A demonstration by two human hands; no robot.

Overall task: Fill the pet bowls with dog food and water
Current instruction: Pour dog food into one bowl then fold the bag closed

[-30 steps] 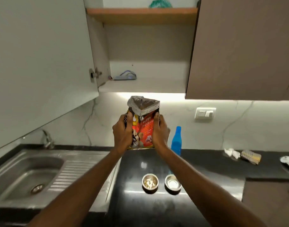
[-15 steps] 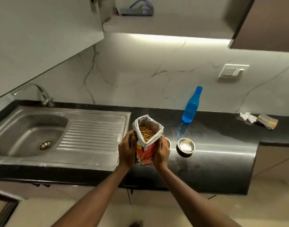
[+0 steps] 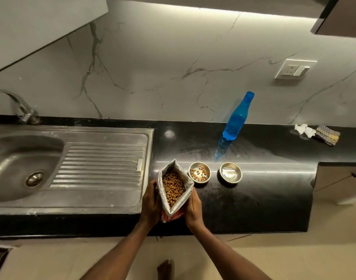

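Hands hold an opened foil-lined red dog food bag full of brown kibble above the front of the black stone counter: the left hand grips its left side, the right hand its right side, fingers curled round it. Just beside the bag's mouth sits a small round steel bowl with a few kibbles; a second steel bowl holding water stands to its right. A blue plastic bottle stands behind them.

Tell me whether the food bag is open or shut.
Open: the food bag gapes at the top, kibble visible inside, held by the left hand and right hand.
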